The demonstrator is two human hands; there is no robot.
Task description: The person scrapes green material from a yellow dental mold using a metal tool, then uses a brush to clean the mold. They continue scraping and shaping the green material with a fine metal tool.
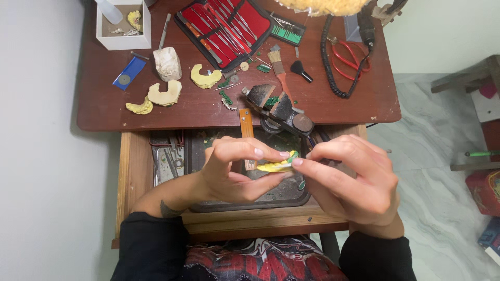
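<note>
My left hand (234, 169) and my right hand (349, 179) meet over an open drawer, both pinching a small yellow dental cast (275, 166) with green wax on top. My left thumb supports the cast from below and my fingers press on it from above. My right index finger touches its right end, and that hand also seems to hold a thin dark tool, mostly hidden. A dark tray (284, 193) lies in the drawer under the hands.
On the brown desk (104, 109) lie pale yellow plaster casts (165, 93) (205, 77), a red instrument case (225, 27), a white box (124, 26), a small vise (278, 106), a brush (277, 67), red pliers (350, 54) and a coiled black cord (333, 62).
</note>
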